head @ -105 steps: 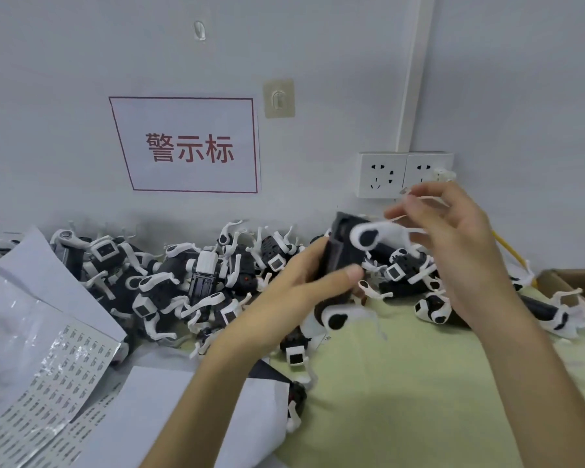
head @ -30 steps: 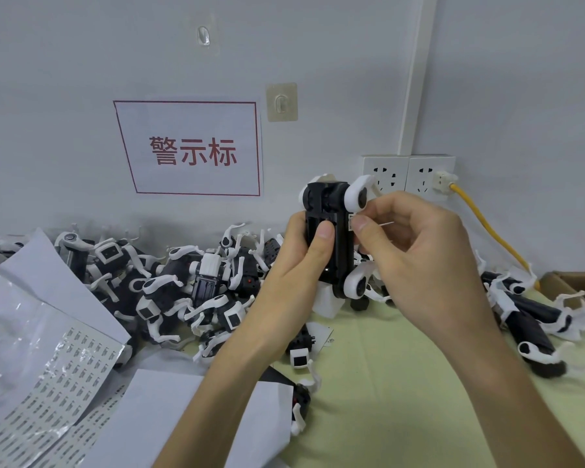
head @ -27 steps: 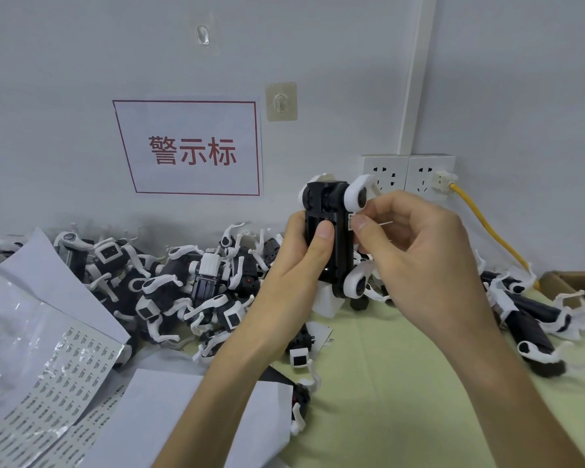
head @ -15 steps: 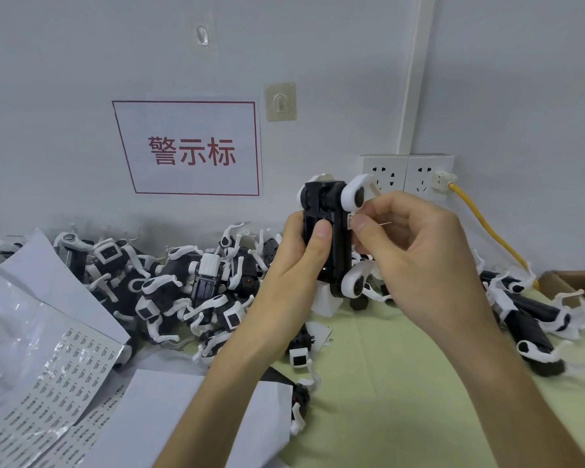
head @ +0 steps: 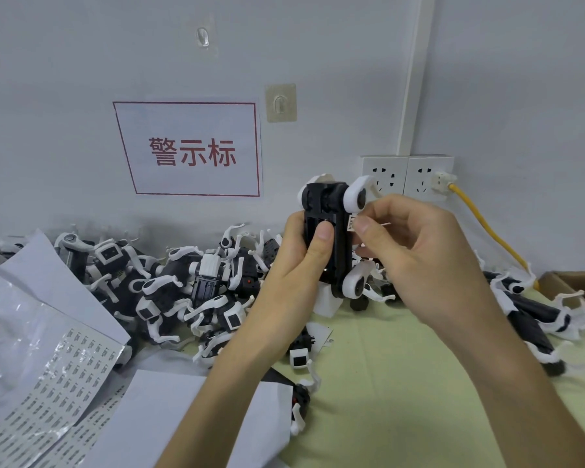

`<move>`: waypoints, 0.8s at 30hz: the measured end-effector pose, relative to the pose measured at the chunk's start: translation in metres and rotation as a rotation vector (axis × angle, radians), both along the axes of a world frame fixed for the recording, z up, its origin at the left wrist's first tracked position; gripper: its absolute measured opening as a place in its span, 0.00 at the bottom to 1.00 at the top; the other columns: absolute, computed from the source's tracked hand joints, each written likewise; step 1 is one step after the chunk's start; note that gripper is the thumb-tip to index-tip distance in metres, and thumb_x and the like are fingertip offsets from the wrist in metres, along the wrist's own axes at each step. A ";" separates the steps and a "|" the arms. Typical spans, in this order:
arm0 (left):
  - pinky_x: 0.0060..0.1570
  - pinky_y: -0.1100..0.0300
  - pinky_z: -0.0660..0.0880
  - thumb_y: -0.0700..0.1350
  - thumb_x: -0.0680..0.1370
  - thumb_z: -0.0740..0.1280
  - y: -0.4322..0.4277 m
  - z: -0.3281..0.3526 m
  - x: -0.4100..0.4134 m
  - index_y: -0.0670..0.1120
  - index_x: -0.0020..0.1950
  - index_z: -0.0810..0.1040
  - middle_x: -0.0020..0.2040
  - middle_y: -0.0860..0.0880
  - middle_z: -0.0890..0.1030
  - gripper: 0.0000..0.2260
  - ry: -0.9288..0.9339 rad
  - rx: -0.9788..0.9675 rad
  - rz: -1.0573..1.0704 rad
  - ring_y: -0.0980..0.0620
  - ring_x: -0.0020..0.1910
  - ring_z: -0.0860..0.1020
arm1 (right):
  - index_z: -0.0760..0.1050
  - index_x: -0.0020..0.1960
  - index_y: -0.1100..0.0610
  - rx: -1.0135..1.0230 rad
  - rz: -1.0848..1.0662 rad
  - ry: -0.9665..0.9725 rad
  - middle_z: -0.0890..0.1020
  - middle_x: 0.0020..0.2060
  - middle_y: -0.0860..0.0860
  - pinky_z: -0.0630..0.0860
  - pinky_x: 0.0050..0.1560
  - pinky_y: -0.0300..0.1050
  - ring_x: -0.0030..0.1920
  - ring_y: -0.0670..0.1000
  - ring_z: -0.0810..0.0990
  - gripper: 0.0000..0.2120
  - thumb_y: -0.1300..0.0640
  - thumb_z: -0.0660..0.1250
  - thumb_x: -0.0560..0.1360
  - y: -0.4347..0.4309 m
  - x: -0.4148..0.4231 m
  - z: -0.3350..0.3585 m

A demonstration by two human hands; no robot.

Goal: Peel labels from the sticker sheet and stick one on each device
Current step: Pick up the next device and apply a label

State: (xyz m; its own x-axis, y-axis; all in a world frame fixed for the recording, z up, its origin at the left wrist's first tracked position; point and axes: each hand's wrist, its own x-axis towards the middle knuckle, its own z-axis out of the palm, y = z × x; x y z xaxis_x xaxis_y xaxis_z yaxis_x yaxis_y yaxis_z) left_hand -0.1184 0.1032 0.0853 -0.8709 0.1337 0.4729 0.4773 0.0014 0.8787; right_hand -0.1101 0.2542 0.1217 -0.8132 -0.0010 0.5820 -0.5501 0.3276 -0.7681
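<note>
Device (head: 331, 238): black-white, upright, raised above table; left hand (head: 304, 261) curled round body, thumb on front. Label (head: 351, 222): at its right edge, pinched by right hand (head: 416, 251). Sticker sheet (head: 58, 376): lower left. Pale green table (head: 402, 383); pile of devices (head: 183, 285) along grey wall; red-lettered sign (head: 193, 150); twin sockets (head: 406, 177); yellow cable (head: 480, 224).

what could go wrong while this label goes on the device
The label sits at the narrow side edge of the device, close under a white leg; it may go on crooked or fold over the edge. The right hand pinches it, so it might cling to the thumb instead.
</note>
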 end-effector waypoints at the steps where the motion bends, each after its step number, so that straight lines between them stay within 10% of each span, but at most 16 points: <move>1: 0.58 0.66 0.73 0.60 0.82 0.57 0.001 0.000 0.000 0.55 0.66 0.73 0.57 0.62 0.82 0.17 0.000 0.002 -0.005 0.66 0.60 0.78 | 0.80 0.43 0.48 -0.003 -0.008 0.000 0.86 0.39 0.42 0.78 0.48 0.43 0.43 0.44 0.85 0.06 0.53 0.69 0.79 0.000 0.000 0.000; 12: 0.56 0.73 0.72 0.60 0.80 0.57 0.002 0.001 0.001 0.53 0.68 0.73 0.57 0.63 0.81 0.20 0.009 0.007 -0.010 0.68 0.59 0.77 | 0.79 0.43 0.47 0.024 -0.028 0.042 0.85 0.38 0.41 0.75 0.43 0.31 0.44 0.42 0.85 0.07 0.55 0.69 0.79 -0.001 -0.002 -0.001; 24: 0.53 0.75 0.71 0.60 0.78 0.57 0.000 0.002 0.002 0.52 0.67 0.73 0.55 0.62 0.81 0.21 0.045 -0.010 -0.001 0.70 0.56 0.77 | 0.80 0.43 0.48 -0.023 -0.054 0.061 0.86 0.40 0.44 0.83 0.51 0.49 0.45 0.44 0.86 0.06 0.56 0.71 0.79 -0.004 0.000 -0.003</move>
State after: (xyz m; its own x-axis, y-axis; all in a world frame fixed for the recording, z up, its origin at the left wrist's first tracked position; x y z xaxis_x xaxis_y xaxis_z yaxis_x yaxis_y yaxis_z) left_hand -0.1160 0.1033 0.0877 -0.8485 0.1398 0.5105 0.5167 0.0096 0.8561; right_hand -0.1097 0.2501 0.1192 -0.7745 0.0562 0.6301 -0.5784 0.3405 -0.7413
